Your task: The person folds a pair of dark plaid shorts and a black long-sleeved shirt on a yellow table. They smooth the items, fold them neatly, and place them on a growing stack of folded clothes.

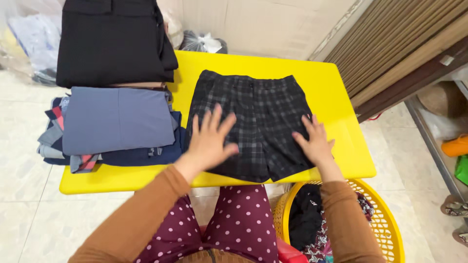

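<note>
Both hands lie flat and open, well apart, left hand [209, 141] and right hand [316, 141] pressing the plaid shorts [253, 122] spread near the front edge of the yellow table [331, 97]. Smoothing would go best outward from the middle, keeping clear of the folded stack [117, 122] along the left edge.

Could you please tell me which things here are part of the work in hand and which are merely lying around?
In hand:
- dark plaid shorts, laid flat
- left hand and right hand, both open on the shorts
- yellow table

Lying about:
- folded clothes stack
- black folded garment
- yellow basket of clothes
- plastic bags
</note>
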